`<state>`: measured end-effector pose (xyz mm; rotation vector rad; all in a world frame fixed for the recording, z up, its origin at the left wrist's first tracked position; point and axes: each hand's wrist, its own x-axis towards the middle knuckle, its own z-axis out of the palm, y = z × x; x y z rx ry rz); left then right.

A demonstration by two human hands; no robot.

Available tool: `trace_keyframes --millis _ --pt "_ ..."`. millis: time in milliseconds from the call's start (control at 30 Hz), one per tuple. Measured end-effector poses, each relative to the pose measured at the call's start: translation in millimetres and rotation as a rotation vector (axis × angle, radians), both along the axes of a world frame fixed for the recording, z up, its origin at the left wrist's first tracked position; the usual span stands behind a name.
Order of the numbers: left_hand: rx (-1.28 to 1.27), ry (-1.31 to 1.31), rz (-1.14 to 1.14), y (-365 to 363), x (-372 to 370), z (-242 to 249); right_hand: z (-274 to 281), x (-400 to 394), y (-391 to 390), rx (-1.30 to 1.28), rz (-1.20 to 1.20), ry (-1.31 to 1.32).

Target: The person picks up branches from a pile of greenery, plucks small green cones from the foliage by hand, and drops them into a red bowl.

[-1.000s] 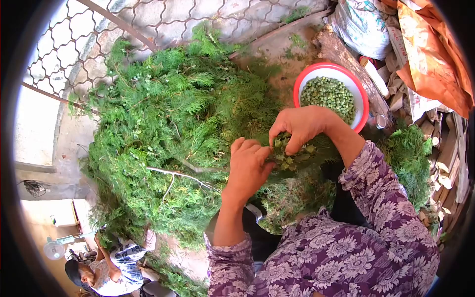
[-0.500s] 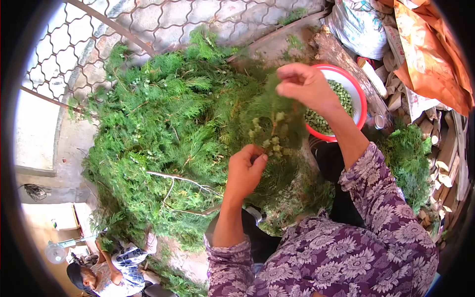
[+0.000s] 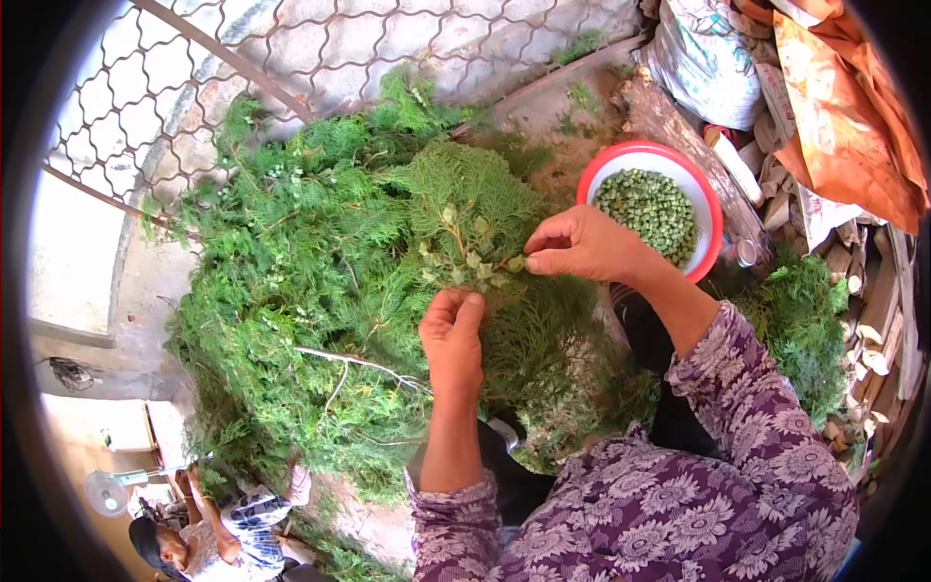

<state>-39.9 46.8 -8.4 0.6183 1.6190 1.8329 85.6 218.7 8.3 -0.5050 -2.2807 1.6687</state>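
Green feathery sprig (image 3: 475,184), left of the round red-rimmed white basin (image 3: 717,211), may slip the left hand's (image 3: 454,330) pinching grip if the right hand (image 3: 593,249), pinching a knobbly green cone (image 3: 516,264), over-pulls.

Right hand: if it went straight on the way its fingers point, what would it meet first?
The right hand would likely meet the green cone right in front of it, perhaps already touched, then the rest of the leafy sprig; exact depth is unclear from this one view.
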Motion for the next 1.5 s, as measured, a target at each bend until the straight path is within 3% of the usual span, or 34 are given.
trace_keyframes --millis 67,200,267,367,800,1000,1067,1233,1300,1400,1500 --pt "0.015 -0.016 0.005 1.0 1.7 0.8 0.7 -2.7 -3.5 -0.232 0.051 0.001" --pt "0.007 -0.075 0.022 3.7 9.3 8.5 -3.8 -10.7 -7.7 -0.144 0.011 -0.001" --pt "0.022 -0.082 0.007 2.0 7.2 5.6 -9.6 -15.5 -9.5 -0.362 0.001 0.086" --pt "0.035 -0.115 -0.009 0.8 5.6 3.7 -2.9 -15.4 -13.0 -0.446 -0.050 0.077" --pt "0.070 -0.338 -0.030 3.8 9.0 5.6 -10.8 -20.0 -14.9 -0.577 -0.095 0.109" --pt "0.094 -0.415 0.044 2.1 3.9 4.6 -6.0 -15.3 -5.4 -0.970 -0.021 0.328" --pt "0.099 -0.393 0.084 -0.9 -0.4 7.7 1.2 -7.1 7.0 -1.150 -0.064 0.585" --pt "0.112 -0.329 0.096 -0.1 -0.4 5.2 13.3 -0.3 -4.8 -1.053 -0.102 0.417" --pt "0.092 -0.230 0.101 4.4 5.0 2.6 9.7 -2.1 -9.5 -0.742 0.054 0.256" --pt "0.094 -0.143 0.065 6.4 6.9 -5.3 6.8 -9.0 -19.9 -0.610 0.055 0.066" --pt "0.075 -0.164 0.071 7.9 9.0 -5.5 -9.1 -16.4 -28.1 -0.301 -0.037 0.089"
